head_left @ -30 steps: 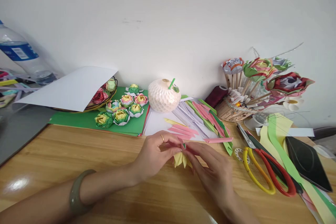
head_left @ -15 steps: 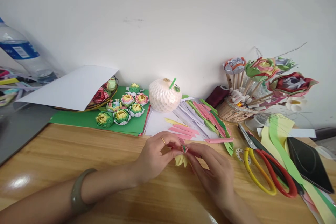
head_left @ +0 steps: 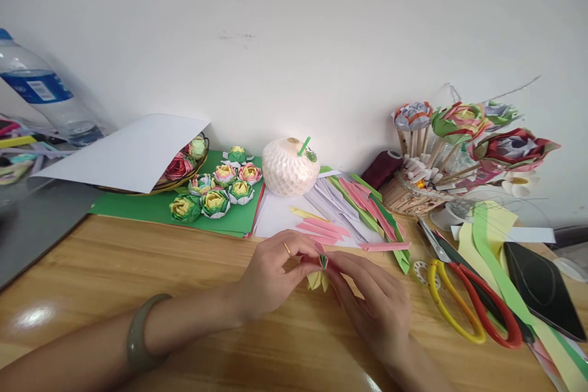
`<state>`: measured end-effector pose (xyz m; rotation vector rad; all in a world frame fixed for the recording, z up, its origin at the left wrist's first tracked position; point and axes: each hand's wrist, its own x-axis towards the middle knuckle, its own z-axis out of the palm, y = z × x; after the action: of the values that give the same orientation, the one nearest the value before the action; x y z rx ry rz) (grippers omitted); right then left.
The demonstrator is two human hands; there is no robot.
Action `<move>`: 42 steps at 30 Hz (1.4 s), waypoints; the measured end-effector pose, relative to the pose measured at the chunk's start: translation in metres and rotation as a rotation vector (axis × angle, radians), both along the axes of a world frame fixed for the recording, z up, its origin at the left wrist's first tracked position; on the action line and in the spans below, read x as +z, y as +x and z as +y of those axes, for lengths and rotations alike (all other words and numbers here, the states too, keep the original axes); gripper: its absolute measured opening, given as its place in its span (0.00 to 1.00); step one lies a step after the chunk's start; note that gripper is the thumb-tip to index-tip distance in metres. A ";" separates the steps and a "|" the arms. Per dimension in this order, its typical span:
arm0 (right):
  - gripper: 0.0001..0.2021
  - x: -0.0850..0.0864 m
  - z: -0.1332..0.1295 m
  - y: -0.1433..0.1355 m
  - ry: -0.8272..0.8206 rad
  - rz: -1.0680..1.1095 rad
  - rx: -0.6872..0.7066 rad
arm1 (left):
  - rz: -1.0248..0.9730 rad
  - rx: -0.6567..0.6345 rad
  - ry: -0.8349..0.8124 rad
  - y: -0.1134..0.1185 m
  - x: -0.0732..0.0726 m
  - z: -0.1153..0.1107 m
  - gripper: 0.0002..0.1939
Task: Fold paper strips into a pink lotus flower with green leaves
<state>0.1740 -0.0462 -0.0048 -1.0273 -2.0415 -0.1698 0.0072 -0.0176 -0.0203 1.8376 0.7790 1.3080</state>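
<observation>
Between my two hands is a small folded paper piece (head_left: 317, 280), with yellow petals hanging below and pink and green folds at the top. My left hand (head_left: 274, 271), with a ring on one finger, pinches its left side between thumb and forefinger. From the other side, my right hand (head_left: 377, 300) grips it with thumb and fingertips. The fingers hide much of the piece. Just behind the hands lie folded pink paper strips (head_left: 321, 229) on white paper. Both hands are above the wooden table (head_left: 193, 343).
Finished paper flowers (head_left: 215, 203) sit on green sheets (head_left: 138, 211) at the left. A white textured ornament (head_left: 290, 170) stands by the wall. To the right are scissors (head_left: 459, 303), a black phone (head_left: 542, 288) and a basket (head_left: 413, 196) of paper flowers. A bottle (head_left: 41, 95) leans far left.
Both hands stay in nearly the same place, still pinching the paper piece. The fingertips have shifted slightly at its top, and the whole view has moved a little.
</observation>
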 end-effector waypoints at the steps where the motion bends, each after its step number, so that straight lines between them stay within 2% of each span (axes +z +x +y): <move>1: 0.09 0.000 0.000 0.000 -0.001 0.001 -0.005 | -0.001 -0.001 0.002 0.000 0.000 0.000 0.02; 18: 0.06 -0.001 0.001 -0.001 -0.013 0.026 -0.014 | 0.010 0.021 0.083 -0.001 -0.001 0.001 0.02; 25: 0.06 -0.004 0.001 0.001 -0.014 0.013 -0.021 | 0.020 0.023 -0.052 -0.001 -0.002 -0.001 0.02; 30: 0.07 -0.003 0.001 0.000 -0.014 0.006 -0.015 | 0.052 0.007 0.079 -0.001 0.000 -0.001 0.02; 37: 0.07 -0.004 0.000 0.001 -0.022 0.005 -0.002 | 0.094 0.041 0.114 -0.002 0.000 0.001 0.03; 42: 0.06 -0.005 0.001 0.001 -0.009 0.001 -0.005 | 0.021 0.039 0.192 -0.001 -0.002 0.002 0.03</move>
<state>0.1753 -0.0455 -0.0098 -1.0373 -2.0406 -0.1629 0.0066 -0.0152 -0.0220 1.9981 0.7242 1.4324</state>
